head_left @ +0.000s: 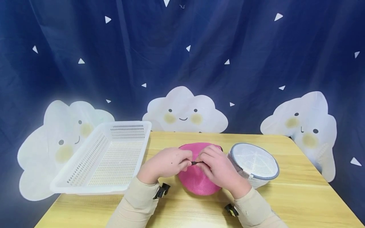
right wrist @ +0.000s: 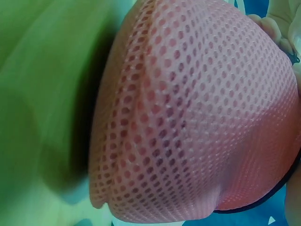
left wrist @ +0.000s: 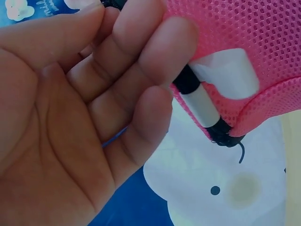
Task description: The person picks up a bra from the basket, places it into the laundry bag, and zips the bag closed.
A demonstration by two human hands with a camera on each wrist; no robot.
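Note:
A pink mesh laundry bag [head_left: 201, 185] with dark edging stands on the table [head_left: 182, 212] in front of me. Above it, my left hand [head_left: 168, 163] pinches a short black strip [head_left: 195, 163], which looks like part of its zipper, between thumb and forefinger. From the other side my right hand [head_left: 218, 166] pinches the same strip, close to the left fingertips. In the left wrist view a white tag [left wrist: 230, 75] sticks out from the pink mesh beside the loosely bent outer fingers. Mesh fills most of the right wrist view, hiding much of the right hand.
To the left stands a white plastic basket [head_left: 146, 139] with slotted walls. A white mesh bag [head_left: 253, 160] with grey trim sits close to my right hand. Behind the table hangs a dark blue curtain [head_left: 159, 41] with cloud prints.

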